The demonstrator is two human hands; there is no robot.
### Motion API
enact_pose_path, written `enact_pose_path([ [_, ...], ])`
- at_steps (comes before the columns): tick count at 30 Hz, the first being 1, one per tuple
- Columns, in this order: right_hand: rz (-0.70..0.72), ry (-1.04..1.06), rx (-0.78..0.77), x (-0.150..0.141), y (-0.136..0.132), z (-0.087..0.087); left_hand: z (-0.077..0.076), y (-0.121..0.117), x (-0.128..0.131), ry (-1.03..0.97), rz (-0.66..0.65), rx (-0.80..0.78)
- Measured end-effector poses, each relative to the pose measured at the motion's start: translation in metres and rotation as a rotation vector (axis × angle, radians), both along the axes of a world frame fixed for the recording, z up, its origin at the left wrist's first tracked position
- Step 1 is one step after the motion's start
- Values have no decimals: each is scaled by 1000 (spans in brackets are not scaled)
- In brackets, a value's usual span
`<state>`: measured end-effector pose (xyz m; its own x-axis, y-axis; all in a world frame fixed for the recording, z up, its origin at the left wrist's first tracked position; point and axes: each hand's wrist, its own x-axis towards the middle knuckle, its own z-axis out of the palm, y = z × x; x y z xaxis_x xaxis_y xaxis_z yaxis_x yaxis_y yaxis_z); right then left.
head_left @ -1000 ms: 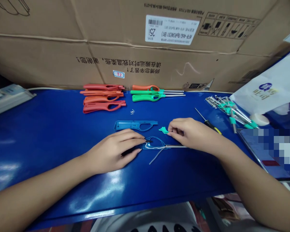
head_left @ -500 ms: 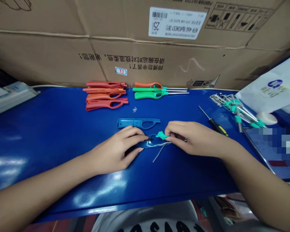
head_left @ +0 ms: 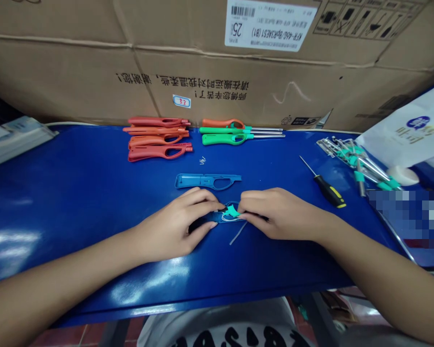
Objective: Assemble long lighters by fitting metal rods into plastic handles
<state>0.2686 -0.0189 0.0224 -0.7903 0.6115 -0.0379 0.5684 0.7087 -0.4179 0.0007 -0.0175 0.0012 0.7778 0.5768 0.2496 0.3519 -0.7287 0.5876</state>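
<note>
A blue lighter shell half (head_left: 217,218) lies flat on the blue table (head_left: 75,193), mostly covered by both hands. My left hand (head_left: 173,224) presses on its left part, fingers curled down on it. My right hand (head_left: 275,212) pinches a small teal plastic piece (head_left: 232,210) and holds it over the shell's middle. A thin grey wire (head_left: 237,233) pokes out below the shell. A second blue shell half (head_left: 208,180) lies just behind the hands, untouched.
Red shell halves (head_left: 157,140) and green-and-orange finished lighters (head_left: 235,132) lie at the back by a cardboard box (head_left: 202,58). A screwdriver (head_left: 327,188) lies right of my right hand, with metal tube parts (head_left: 358,161) and a white bag (head_left: 408,130) beyond.
My right hand has carried the teal piece leftward, from beside the shell to over its middle, close to my left fingertips. My left hand has stayed on the shell.
</note>
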Motion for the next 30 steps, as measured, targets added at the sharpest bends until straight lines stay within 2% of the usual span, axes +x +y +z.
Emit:
enact_pose_path([
  [8,58,-5,141,-1,0,-4,1,1,0,7,12,-67],
  [12,59,-11,162,0,-1,-5,1,1,1,-1,7,-76],
  [19,63,2,132,1,-1,-4,2,1,1,1,11,-51],
  [26,-36,71,46,-1,-2,-4,-1,3,0,3,2,-52],
  [30,-119,174,-118,-3,0,-1,-3,2,0,-5,4,-36],
])
